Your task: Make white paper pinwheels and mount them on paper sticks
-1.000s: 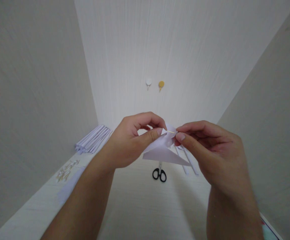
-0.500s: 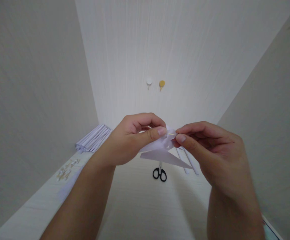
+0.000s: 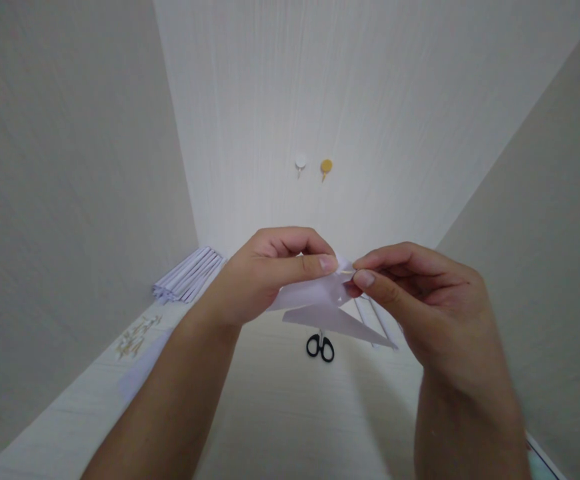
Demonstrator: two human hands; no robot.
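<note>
Pinching a folded sheet of white paper (image 3: 327, 303) between thumb and fingers, the left hand (image 3: 265, 280) and the right hand (image 3: 420, 300) meet at its crumpled top, both clamped on it in mid-air above the table (image 3: 280, 413). The paper already shows creases and a long pointed flap hanging below, so the shaping looks partly done but not finished. Beyond lie black scissors (image 3: 320, 347), a bundle of rolled paper sticks (image 3: 187, 275) at left and two hooks (image 3: 313, 165) on the wall.

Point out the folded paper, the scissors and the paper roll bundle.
folded paper (image 3: 337, 320): head view, lower flap.
scissors (image 3: 320, 347): head view, black handle loops.
paper roll bundle (image 3: 189, 275): head view, middle of the bundle.
</note>
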